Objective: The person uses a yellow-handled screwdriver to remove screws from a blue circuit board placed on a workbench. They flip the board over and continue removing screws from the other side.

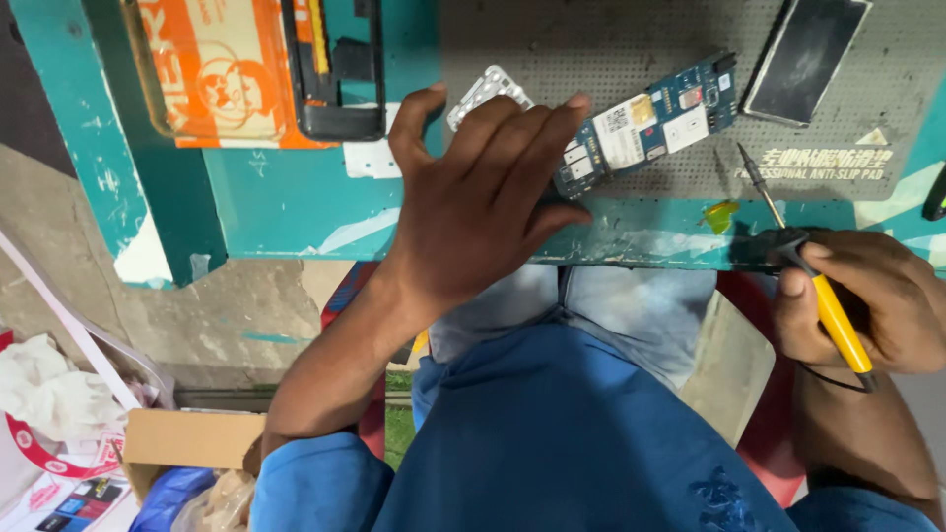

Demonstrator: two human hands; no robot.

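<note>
Left hand (483,192) at frame centre, fingers spread and flat, fingertips pressing the lower end of a blue circuit board (645,123) — the board runs up and to the right from under them. Right hand (867,305) at the right edge, closed around the yellow handle of a soldering iron (803,261); its tip points up toward the board but stays apart from it.

Surface: teal workbench (286,192), paint worn, with a grey perforated mat (611,39) under the board. Upper left — black phone frame (335,69) on an orange packet (212,74). Upper right, a dark phone screen (803,54). Below the bench: concrete floor (59,227), cardboard box (187,438) lower left.
</note>
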